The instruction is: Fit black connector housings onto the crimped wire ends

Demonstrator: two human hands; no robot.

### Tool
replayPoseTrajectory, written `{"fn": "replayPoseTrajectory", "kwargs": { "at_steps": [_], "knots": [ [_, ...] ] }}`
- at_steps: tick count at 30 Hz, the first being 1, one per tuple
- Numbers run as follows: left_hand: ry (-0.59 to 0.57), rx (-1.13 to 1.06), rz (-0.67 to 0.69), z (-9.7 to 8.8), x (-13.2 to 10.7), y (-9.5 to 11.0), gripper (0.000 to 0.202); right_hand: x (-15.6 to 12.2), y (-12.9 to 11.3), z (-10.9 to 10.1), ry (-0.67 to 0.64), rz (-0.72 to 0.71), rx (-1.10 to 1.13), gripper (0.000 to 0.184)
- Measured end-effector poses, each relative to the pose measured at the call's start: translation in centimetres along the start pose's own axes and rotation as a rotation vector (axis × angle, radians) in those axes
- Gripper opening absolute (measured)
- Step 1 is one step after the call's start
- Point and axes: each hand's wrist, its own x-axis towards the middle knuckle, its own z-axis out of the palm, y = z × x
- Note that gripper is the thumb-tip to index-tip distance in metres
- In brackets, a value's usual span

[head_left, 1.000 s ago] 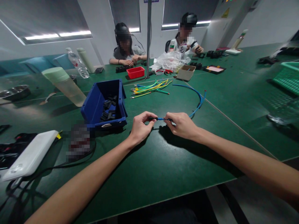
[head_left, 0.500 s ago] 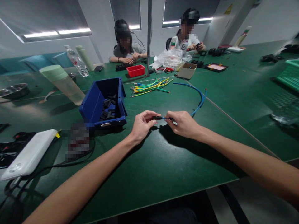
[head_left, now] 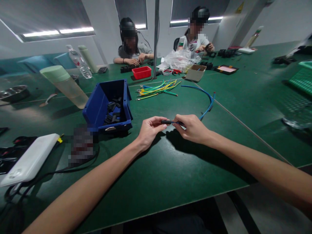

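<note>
Between finger and thumb, my left hand pinches a small black sleeve-like piece. My right hand is closed on a blue cable, close to the black piece's right end. Beyond the right hand the cable lies on the table in a curve. What the right fingers cover is hidden. A blue bin with several small black parts inside stands to the left of my left hand. Farther back lies a bundle of yellow, green and blue wires.
A red tray, a cardboard box and a plastic bag stand near a metal pole. Left are a bottle and a white power bank with cords. Two people work across the table. A green basket is at right.
The black piece shows more of its length between my hands, with my left fingers slightly shifted on it. The right hand stays nearly in place. The view has shifted slightly.
</note>
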Motion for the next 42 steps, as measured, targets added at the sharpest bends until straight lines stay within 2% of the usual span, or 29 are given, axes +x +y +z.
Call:
{"fn": "replayPoseTrajectory", "kwargs": {
  "at_steps": [29, 42],
  "knots": [
    [0.002, -0.002, 0.003, 0.0, 0.1, -0.1, 0.026, 0.1, 0.6, 0.4, -0.007, 0.094, 0.038, 0.019],
    [0.013, -0.003, 0.0, 0.2, 0.1, -0.2, 0.028, 0.2, 1.3, 0.6, -0.021, 0.064, 0.055, 0.016]
  ]
}}
